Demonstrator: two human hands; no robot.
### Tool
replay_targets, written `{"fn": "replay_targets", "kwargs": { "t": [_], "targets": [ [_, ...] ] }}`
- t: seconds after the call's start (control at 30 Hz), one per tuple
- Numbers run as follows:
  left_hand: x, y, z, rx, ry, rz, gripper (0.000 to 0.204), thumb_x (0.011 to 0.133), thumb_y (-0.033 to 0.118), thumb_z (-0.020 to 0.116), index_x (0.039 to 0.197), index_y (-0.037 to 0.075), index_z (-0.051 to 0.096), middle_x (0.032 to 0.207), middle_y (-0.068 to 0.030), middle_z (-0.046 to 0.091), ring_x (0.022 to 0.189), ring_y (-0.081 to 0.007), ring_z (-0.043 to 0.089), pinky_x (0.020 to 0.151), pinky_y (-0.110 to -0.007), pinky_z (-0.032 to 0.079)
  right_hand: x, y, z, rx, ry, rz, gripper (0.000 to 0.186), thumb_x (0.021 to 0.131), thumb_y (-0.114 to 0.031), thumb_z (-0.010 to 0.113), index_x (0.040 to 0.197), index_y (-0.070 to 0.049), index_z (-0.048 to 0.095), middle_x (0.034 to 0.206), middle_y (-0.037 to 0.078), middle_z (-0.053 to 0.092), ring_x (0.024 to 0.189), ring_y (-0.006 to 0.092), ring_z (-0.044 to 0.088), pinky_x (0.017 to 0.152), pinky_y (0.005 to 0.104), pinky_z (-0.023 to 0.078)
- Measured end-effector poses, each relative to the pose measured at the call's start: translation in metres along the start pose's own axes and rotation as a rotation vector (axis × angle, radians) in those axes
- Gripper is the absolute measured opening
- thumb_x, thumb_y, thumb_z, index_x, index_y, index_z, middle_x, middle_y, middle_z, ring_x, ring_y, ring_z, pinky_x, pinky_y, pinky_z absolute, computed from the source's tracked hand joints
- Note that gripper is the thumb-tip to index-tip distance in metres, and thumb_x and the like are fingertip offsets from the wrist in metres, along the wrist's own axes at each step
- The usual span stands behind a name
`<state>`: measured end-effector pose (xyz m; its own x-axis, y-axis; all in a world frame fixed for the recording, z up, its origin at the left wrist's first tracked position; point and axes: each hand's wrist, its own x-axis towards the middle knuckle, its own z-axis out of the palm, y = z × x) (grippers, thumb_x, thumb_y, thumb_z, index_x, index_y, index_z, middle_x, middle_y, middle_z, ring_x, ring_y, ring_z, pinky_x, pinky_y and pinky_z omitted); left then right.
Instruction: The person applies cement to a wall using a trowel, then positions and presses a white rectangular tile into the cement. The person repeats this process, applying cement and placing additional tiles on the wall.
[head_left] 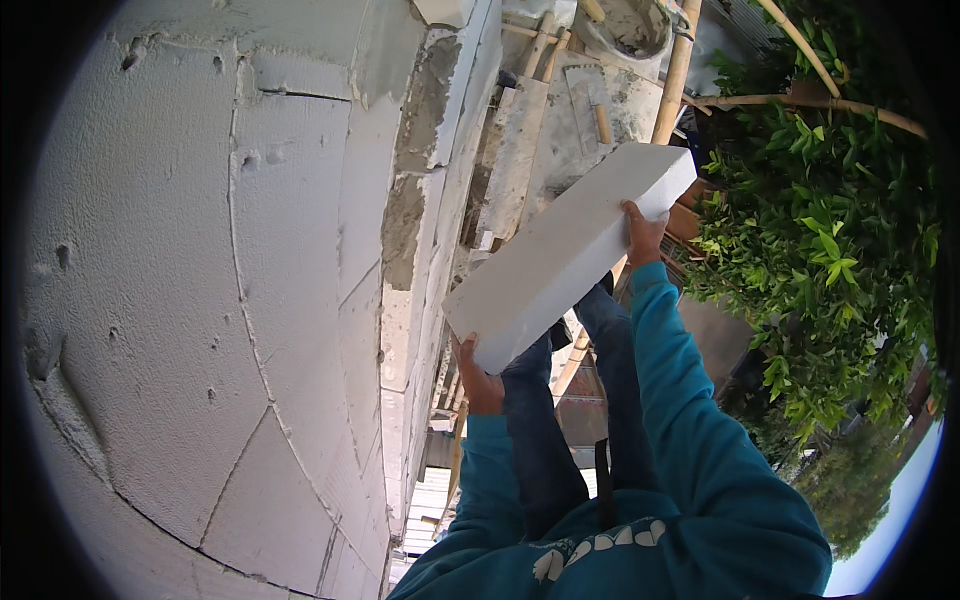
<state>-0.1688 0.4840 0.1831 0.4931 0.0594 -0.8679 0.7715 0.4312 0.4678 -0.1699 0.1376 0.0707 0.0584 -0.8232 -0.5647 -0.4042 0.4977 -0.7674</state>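
A long white lightweight concrete block [565, 240] is held aslant in front of my legs, its far end up and to the right. My left hand [478, 378] grips the lower near end, with the thumb on the face. Around the edge near the far right end, my right hand [643, 232] is closed, its thumb on the upper face; the fingers beneath are hidden. To the left stands a wall [290, 220] of similar blocks, its top course patched with grey mortar [404, 215].
Bamboo poles [675, 75] run along the scaffold's right side, with leafy branches [810, 240] beyond. Past the block lie planks [513, 155], a flat trowel with a wooden handle [602, 122] and a mortar bucket [628, 32]. A drop shows below my legs.
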Motion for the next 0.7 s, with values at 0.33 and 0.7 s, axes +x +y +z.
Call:
{"fn": "replay_targets", "kwargs": {
  "t": [0.33,0.7],
  "targets": [
    [0.092,-0.021,0.065,0.174,-0.208,0.116,0.079,0.089,0.018,0.056,0.157,0.007,0.019,0.152,-0.017,0.035,0.136,-0.0329,0.04,0.112,-0.043,0.036,0.093,0.066,-0.013,0.208,0.053,0.116,0.085,0.072,-0.011,0.081,0.144,-0.011,0.034,0.125,0.01,0.054,0.114,0.0282,0.054,0.094,0.0465,0.047],
    [0.161,-0.033,0.022,0.186,-0.02,-0.063,0.076,0.087,0.013,0.053,0.157,0.011,0.024,0.151,-0.0145,0.039,0.136,-0.0339,0.042,0.111,-0.046,0.038,0.082,0.06,0.001,-0.164,0.058,0.281,0.107,0.075,-0.015,0.079,0.154,0.0,0.008,0.141,0.024,0.041,0.129,0.038,0.043,0.111,0.0501,0.036]
  ]
}}
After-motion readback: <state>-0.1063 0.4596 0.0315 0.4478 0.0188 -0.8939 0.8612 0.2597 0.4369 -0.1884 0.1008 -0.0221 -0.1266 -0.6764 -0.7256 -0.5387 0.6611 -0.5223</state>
